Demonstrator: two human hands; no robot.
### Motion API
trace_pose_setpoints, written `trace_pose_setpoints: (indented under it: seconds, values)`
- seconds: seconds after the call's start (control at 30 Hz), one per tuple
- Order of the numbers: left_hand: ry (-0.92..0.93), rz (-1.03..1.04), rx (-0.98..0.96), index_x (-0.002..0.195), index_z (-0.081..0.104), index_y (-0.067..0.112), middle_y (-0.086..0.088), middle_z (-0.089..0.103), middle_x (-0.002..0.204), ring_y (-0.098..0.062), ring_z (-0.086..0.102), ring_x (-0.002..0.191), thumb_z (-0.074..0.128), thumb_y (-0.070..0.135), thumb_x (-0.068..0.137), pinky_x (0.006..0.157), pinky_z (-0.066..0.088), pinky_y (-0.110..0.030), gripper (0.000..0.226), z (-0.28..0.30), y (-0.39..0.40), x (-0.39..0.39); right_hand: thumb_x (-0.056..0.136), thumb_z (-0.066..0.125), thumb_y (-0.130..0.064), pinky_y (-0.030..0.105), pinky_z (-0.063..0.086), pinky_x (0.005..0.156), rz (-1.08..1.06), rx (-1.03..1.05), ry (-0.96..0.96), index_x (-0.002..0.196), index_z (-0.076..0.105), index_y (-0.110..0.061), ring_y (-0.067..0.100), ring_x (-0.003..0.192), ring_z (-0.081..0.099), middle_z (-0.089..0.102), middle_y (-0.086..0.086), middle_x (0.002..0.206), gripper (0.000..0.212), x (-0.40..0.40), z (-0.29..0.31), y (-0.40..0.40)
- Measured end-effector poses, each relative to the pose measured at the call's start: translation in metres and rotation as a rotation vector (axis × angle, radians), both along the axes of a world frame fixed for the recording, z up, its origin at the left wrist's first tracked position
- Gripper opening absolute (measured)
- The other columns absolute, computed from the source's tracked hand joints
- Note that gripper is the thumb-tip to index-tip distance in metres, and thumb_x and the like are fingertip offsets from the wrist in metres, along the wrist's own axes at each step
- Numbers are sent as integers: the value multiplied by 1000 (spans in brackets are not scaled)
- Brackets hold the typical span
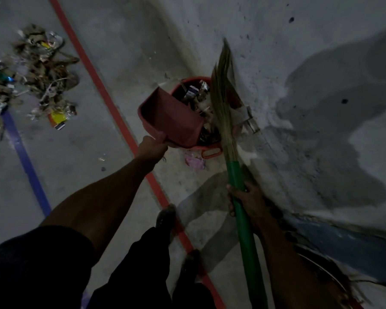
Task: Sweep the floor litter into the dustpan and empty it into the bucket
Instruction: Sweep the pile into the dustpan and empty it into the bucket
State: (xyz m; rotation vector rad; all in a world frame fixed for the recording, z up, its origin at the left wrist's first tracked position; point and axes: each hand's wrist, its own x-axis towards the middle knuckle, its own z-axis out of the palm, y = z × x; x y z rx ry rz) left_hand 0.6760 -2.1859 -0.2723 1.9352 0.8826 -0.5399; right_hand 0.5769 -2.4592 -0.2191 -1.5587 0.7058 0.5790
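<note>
Overhead, dustpan (172, 119) above bucket (195, 82)

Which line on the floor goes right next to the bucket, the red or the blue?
The red line. It passes close beside the bucket, while the blue line lies far off, near the litter pile.

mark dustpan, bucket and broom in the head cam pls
dustpan (172, 117): head view, on its inner floor.
bucket (212, 152): head view, on the near rim handle.
broom (245, 224): head view, on the green handle below the right hand.
</note>
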Motion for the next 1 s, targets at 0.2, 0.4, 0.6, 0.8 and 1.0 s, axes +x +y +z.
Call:
trace_pose_setpoints:
  seconds: [0.2,0.4,0.6,0.8,1.0]
  values:
    - [-37,84,-3,71,65,1,-12,65,60,-22,59,47,62,19,63,47,43,-24,20,11,10,-76,91,65,-9,25,46,40,146,2,-73,95,63,-1,20,42,56,62,13,60,9,-32,11,-2]
    - [-77,220,31,66,58,3,-10,61,59,-20,55,44,65,15,75,42,40,-22,16,24,20,-180,87,70,-15,28,46,42,353,65,-48,88,61,-7,22,46,57,60,9,60,12,-89,11,8]
    - [-12,276,56,68,56,5,-12,59,65,-23,53,49,65,14,77,47,41,-25,16,27,44,-269,87,68,-14,26,46,42,505,81,45,97,60,-8,19,45,57,60,6,62,15,-138,2,31]
    - [26,244,105,63,56,11,-11,59,65,-25,55,50,64,21,73,45,43,-27,17,18,56,-318,86,70,-17,30,50,48,545,-48,199,105,60,-4,21,52,61,62,15,74,26,-175,-22,43]
    - [50,214,46,60,55,13,-5,56,54,-21,50,44,65,30,69,49,41,-28,22,1,63,-322,89,66,-11,25,47,40,285,-153,365,103,61,2,22,45,56,59,15,71,19,-200,-56,34]
